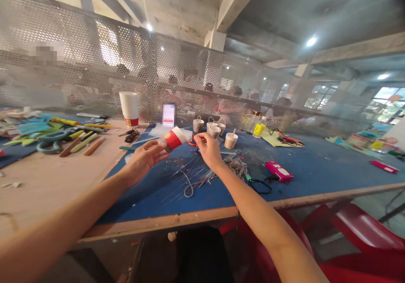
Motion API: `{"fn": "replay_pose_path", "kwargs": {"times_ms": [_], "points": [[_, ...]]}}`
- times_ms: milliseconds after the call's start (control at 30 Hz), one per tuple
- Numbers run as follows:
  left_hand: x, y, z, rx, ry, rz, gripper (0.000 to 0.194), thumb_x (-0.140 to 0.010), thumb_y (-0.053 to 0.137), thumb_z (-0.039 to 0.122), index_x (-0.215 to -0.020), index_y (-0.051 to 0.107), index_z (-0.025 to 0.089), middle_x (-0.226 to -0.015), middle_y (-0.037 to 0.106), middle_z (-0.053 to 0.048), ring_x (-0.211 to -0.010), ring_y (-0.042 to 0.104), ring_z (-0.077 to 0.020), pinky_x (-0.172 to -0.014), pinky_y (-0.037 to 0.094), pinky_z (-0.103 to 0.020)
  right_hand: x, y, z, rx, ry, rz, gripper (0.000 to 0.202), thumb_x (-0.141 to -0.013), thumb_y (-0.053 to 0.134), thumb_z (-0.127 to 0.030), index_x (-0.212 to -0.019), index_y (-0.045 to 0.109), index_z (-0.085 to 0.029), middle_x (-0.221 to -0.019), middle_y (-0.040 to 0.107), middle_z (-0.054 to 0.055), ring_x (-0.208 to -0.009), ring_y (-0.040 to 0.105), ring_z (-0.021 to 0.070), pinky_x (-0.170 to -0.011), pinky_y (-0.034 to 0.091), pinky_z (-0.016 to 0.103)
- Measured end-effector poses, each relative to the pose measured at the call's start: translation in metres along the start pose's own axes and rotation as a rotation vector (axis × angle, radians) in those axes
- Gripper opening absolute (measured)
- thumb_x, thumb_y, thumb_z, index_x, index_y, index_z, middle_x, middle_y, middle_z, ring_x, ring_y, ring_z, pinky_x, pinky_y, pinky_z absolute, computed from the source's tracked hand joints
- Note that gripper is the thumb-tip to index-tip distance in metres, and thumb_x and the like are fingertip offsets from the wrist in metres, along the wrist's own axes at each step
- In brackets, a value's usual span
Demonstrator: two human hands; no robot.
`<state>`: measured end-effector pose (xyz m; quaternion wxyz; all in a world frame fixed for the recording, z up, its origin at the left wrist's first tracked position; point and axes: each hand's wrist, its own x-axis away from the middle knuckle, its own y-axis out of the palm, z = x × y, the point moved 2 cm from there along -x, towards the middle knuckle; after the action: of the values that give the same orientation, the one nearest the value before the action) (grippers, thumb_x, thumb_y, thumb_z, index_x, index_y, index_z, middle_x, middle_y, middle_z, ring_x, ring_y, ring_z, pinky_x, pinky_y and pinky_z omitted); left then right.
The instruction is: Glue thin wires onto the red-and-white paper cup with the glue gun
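My left hand [147, 158] is wrapped round the lower end of a red and white paper cup [174, 138], which is tilted with its rim to the upper right. Just right of the rim, my right hand [206, 146] has its thumb and fingers pinched together near something red and dark, too small to make out. Below the hands lie a tangle of grey wires [236, 167] and a looped grey cord [189, 187] on the blue mat [139, 203]. Behind my right hand stand several small cups [198, 125], and a cup with a stick [230, 140].
A tall stack of paper cups [129, 106] stands at the back left, beside a lit phone [168, 115]. Handled tools [79, 141] lie on the left. Right are a yellow-labelled bottle [259, 128] and a pink box [279, 171]. A perforated metal screen [183, 76] rises behind the table.
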<state>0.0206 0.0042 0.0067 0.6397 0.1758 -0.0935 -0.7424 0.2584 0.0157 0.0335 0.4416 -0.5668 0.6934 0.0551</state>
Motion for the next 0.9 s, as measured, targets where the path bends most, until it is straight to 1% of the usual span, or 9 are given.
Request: {"fn": "replay_pose_path", "kwargs": {"times_ms": [67, 100, 233, 333, 467, 633, 700, 800, 900], "points": [[0.0, -0.001, 0.001, 0.033, -0.024, 0.018, 0.029, -0.073, 0.087, 0.026, -0.089, 0.065, 0.016, -0.104, 0.077, -0.007, -0.091, 0.075, -0.0195, -0.094, 0.059, -0.036, -0.005, -0.012, 0.005, 0.104, 0.03, -0.053, 0.027, -0.099, 0.057, -0.041, -0.093, 0.072, -0.019, -0.088, 0.075, 0.005, -0.082, 0.068, 0.0185, -0.078, 0.048, 0.027], [0.0, 0.0, 0.001, 0.044, -0.033, 0.022, 0.029, -0.073, 0.087, 0.026, -0.087, 0.064, 0.016, -0.103, 0.078, -0.007, -0.091, 0.076, -0.0197, -0.094, 0.059, -0.035, -0.005, -0.017, 0.006, 0.125, 0.058, -0.122, 0.027, -0.098, 0.058, -0.041, -0.09, 0.073, -0.019, -0.085, 0.075, 0.004, -0.079, 0.068, 0.018, -0.076, 0.048, 0.027], [0.001, 0.001, 0.002, 0.052, -0.047, 0.027, 0.029, -0.073, 0.088, 0.026, -0.089, 0.065, 0.017, -0.101, 0.079, -0.007, -0.092, 0.077, -0.0207, -0.093, 0.059, -0.034, 0.018, -0.02, 0.002, 0.092, 0.119, -0.56, 0.03, -0.092, 0.067, -0.046, -0.084, 0.075, -0.018, -0.077, 0.075, 0.001, -0.074, 0.067, 0.0157, -0.068, 0.044, 0.024], [0.0, 0.002, 0.001, 0.055, -0.041, 0.029, 0.03, -0.072, 0.088, 0.026, -0.091, 0.066, 0.016, -0.099, 0.079, -0.006, -0.091, 0.077, -0.0209, -0.094, 0.059, -0.036, 0.043, -0.015, -0.008, 0.162, 0.084, -0.745, 0.026, -0.086, 0.075, -0.046, -0.085, 0.076, -0.02, -0.083, 0.075, 0.001, -0.075, 0.067, 0.0149, -0.066, 0.042, 0.023], [-0.001, -0.001, 0.0, 0.066, -0.029, 0.026, 0.028, -0.073, 0.088, 0.025, -0.089, 0.067, 0.015, -0.09, 0.077, -0.002, -0.087, 0.076, -0.019, -0.095, 0.059, -0.037, 0.057, -0.016, -0.018, 0.232, 0.01, -0.782, 0.011, -0.084, 0.079, -0.031, -0.088, 0.077, -0.021, -0.087, 0.072, 0.001, -0.076, 0.066, 0.0143, -0.068, 0.043, 0.023], [-0.001, -0.001, 0.0, 0.081, -0.031, 0.0, 0.029, -0.073, 0.088, 0.027, -0.09, 0.067, 0.015, -0.096, 0.077, -0.003, -0.089, 0.075, -0.019, -0.097, 0.058, -0.037, 0.059, -0.025, -0.021, 0.126, -0.068, -0.825, 0.009, -0.083, 0.081, -0.028, -0.086, 0.077, -0.022, -0.091, 0.068, 0.002, -0.083, 0.066, 0.0166, -0.075, 0.047, 0.026], [0.0, -0.001, 0.0, 0.068, -0.04, 0.0, 0.033, -0.071, 0.089, 0.028, -0.091, 0.068, 0.015, -0.097, 0.077, -0.003, -0.088, 0.074, -0.0192, -0.095, 0.059, -0.038, 0.062, -0.026, -0.022, 0.121, -0.099, -0.807, 0.005, -0.084, 0.08, -0.024, -0.084, 0.076, -0.022, -0.093, 0.068, 0.002, -0.087, 0.066, 0.0168, -0.08, 0.047, 0.026], [-0.001, -0.001, -0.001, -0.016, -0.049, -0.02, 0.037, -0.068, 0.09, 0.037, -0.086, 0.068, 0.015, -0.09, 0.075, -0.004, -0.087, 0.073, -0.0203, -0.091, 0.059, -0.037, 0.066, -0.027, -0.024, 0.089, -0.05, -0.73, 0.005, -0.088, 0.075, -0.021, -0.084, 0.072, -0.02, -0.091, 0.069, 0.001, -0.086, 0.066, 0.0163, -0.081, 0.047, 0.027], [-0.003, -0.002, -0.003, -0.212, -0.028, -0.039, 0.04, -0.07, 0.088, 0.047, -0.087, 0.07, 0.015, -0.09, 0.075, -0.005, -0.087, 0.07, -0.0203, -0.086, 0.058, -0.034, 0.065, -0.032, -0.025, -0.076, 0.08, -0.651, 0.007, -0.094, 0.066, -0.025, -0.089, 0.066, -0.02, -0.087, 0.071, 0.0, -0.083, 0.067, 0.0156, -0.079, 0.049, 0.027]]}}
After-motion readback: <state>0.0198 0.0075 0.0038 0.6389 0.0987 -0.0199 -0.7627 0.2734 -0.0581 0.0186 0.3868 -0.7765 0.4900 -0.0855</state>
